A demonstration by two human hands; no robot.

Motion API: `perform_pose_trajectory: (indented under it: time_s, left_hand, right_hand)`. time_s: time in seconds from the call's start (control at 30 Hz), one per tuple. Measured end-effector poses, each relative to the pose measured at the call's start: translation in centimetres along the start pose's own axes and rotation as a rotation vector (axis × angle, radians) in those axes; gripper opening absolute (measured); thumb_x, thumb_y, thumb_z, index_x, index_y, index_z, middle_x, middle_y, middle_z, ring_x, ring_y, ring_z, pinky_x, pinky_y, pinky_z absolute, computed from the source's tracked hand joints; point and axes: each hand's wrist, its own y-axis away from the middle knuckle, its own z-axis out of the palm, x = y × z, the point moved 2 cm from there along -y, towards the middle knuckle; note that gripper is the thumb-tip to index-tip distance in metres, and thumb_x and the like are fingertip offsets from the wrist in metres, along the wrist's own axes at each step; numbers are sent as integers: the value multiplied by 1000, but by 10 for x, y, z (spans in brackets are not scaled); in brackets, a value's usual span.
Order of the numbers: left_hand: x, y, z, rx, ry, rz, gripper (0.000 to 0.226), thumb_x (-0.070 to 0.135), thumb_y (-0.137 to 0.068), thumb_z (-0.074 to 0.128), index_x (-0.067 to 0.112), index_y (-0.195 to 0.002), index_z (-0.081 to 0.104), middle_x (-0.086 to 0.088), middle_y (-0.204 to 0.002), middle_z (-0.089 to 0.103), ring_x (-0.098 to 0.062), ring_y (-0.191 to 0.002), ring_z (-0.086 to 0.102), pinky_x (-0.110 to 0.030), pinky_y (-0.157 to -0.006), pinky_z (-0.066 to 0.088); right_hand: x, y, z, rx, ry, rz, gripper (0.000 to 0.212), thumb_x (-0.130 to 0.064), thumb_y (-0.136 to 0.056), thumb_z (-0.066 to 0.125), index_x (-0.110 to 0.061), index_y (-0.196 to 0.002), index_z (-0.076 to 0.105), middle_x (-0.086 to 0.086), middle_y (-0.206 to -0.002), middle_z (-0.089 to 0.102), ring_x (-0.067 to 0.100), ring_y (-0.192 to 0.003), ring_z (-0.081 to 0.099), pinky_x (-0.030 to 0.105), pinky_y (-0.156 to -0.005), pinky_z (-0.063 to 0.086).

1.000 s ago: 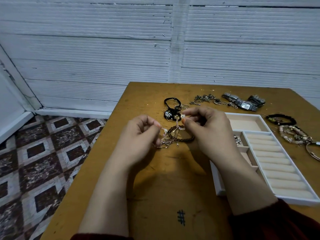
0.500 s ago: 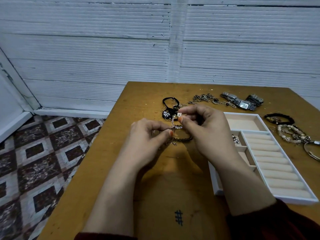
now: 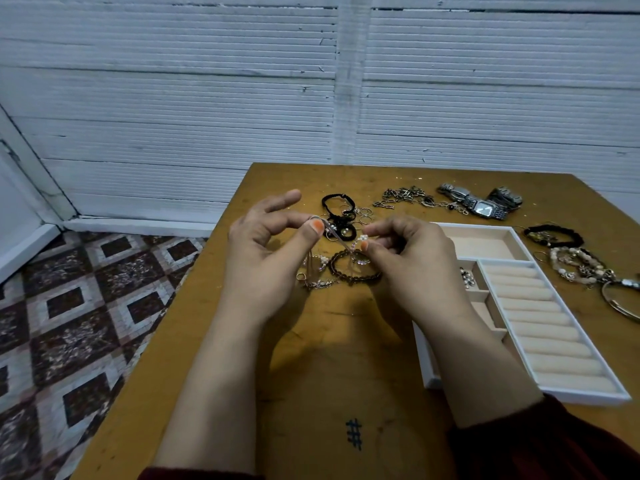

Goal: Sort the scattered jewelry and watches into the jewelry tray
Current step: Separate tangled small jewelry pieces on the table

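My left hand pinches one end of a thin beaded chain between thumb and forefinger, its other fingers spread. My right hand pinches the chain's other end, near a small white flower bead. The chain is stretched between them above a dark beaded bracelet and a tangle of small gold pieces on the wooden table. The white jewelry tray lies to the right of my right hand, with a few small pieces in one little compartment.
Black bracelets and loose rings lie behind my hands. Farther back are a link chain and silver watches. Right of the tray lie a black bracelet, beaded bracelets and a bangle. The table's left edge drops to a tiled floor.
My left hand has moved up and left, its fingers spreading, and the chain is now pulled straight between both hands, lifted off the pile.
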Motion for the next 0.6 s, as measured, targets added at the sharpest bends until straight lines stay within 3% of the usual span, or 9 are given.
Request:
perform_pose_trajectory:
  time_s: [0.1,0.23,0.4,0.5,0.6]
  left_hand:
    - [2,0,3,-72,167,-25,7,21,-75,70,15,-77,72,2,-103,73,-9,-103,65,-37,-94,50]
    - [9,4,5,-126,322,-74,9,0,-86,61,3,-78,66,0,-93,74,-9,-92,70,-13,-76,49]
    - [12,5,2,-155,406,-125,17,3,-91,52,8,-76,59,-4,-67,71,-15,-70,68,-22,-71,54]
    - [10,7,5,-188,304,-210,16,2,-91,52,5,-77,59,-2,-56,64,-10,-54,59,-19,-58,49]
    - [4,9,9,-282,32,-201,14,8,-88,61,6,-75,66,-10,-61,64,-7,-49,53,-14,-50,42]
  right_hand:
    - [0,-1,-1,7,23,19,12,-14,-83,69,-25,-88,70,-5,-68,66,9,-70,65,36,-73,57]
    - [0,-1,-1,12,67,30,13,-13,-83,68,-25,-88,69,-6,-71,66,9,-72,65,32,-73,55]
    - [-1,0,-4,33,105,32,12,-14,-84,68,-25,-88,69,-8,-70,65,6,-71,63,26,-70,52]
    - [-2,-1,-4,50,91,28,11,-15,-84,68,-23,-90,71,-8,-70,66,6,-71,64,26,-70,53]
    - [-1,-1,-4,53,42,10,10,-15,-84,68,-24,-87,70,-8,-68,66,3,-67,62,19,-66,50]
